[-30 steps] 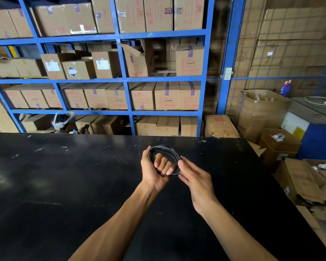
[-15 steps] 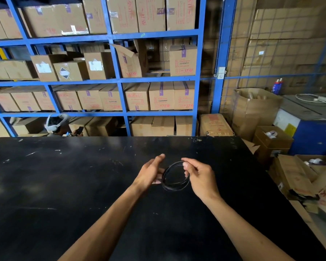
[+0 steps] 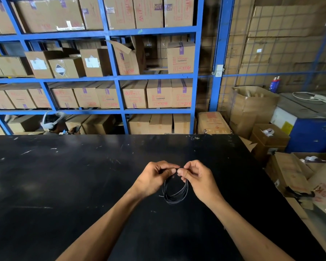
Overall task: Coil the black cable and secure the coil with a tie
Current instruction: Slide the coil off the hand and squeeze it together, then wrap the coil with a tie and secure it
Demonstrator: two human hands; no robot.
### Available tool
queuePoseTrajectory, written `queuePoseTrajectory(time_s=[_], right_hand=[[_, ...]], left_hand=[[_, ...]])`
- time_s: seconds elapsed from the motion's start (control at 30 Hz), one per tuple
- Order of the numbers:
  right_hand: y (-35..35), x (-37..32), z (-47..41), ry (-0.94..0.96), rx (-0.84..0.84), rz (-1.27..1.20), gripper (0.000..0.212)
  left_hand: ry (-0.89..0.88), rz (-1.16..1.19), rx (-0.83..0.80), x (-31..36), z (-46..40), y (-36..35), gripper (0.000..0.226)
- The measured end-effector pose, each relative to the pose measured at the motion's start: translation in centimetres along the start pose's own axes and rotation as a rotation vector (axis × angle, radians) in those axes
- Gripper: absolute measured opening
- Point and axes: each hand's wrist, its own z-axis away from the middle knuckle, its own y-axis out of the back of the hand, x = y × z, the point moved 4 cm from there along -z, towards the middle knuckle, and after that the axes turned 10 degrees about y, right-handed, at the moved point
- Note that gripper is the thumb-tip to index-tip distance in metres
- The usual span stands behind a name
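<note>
Count check: two hands, one coil, one table.

Two hands at centre frame, the left hand (image 3: pixel 154 178) and the right hand (image 3: pixel 199 178), and one black coil (image 3: pixel 175 193) between them, over one black table (image 3: pixel 64 185). One blue rack (image 3: pixel 109 78) fills the upper left, four shelf levels showing, cardboard boxes too many to count surely. Two spray cans (image 3: pixel 274 84) at right. One person (image 3: pixel 55 123) behind the table's far left edge.

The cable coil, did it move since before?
Yes. The coil has come nearer, away from the table's far edge, and now hangs from both hands' fingers instead of around the left hand.
</note>
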Motion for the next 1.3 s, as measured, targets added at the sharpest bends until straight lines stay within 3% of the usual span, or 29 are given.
queuePoseTrajectory(time_s=[0.17,0.27,0.33,0.43,0.53,0.7,0.93,1.07,1.13,1.3], right_hand=[[0.1,0.6,-0.9,-0.090,0.008,-0.023,0.010],[0.1,0.9,-0.4,-0.120,-0.007,-0.008,0.013],[2.7,5.3,1.3,-0.249,0.066,-0.005,0.013],[2.6,6.4,2.6,-0.303,0.101,-0.060,0.015],[2.5,6.1,2.0,-0.279,0.134,0.013,0.017],[3.1,7.5,2.6,-0.290,0.240,0.111,0.011],[4.9,14.0,5.4,-0.516,0.224,0.084,0.003],[6.8,17.5,5.2,-0.674,0.214,0.037,0.017],[8.9,18.6,4.7,-0.670,0.191,0.171,0.014],[15.8,19.5,4.7,-0.671,-0.072,0.945,0.022]], left_hand=[[-0.023,-0.082,-0.054,-0.2,-0.1,-0.2,0.023],[-0.046,-0.171,0.088,-0.4,0.3,-0.6,0.018],[0.023,-0.169,0.066,-3.1,-1.6,-5.2,0.017],[0.072,-0.150,0.193,-4.2,-1.2,-6.1,0.017],[0.092,-0.134,0.250,-4.7,-1.8,-5.7,0.016],[0.120,-0.077,0.165,-7.3,-1.8,-6.8,0.016],[0.345,-0.013,0.051,-13.0,-2.8,-11.1,0.014],[0.397,-0.041,0.030,-14.8,-4.4,-13.2,0.013],[0.432,-0.038,0.020,-15.5,-5.0,-14.0,0.013],[0.476,-0.044,-0.004,-16.4,-5.6,-15.0,0.013]])
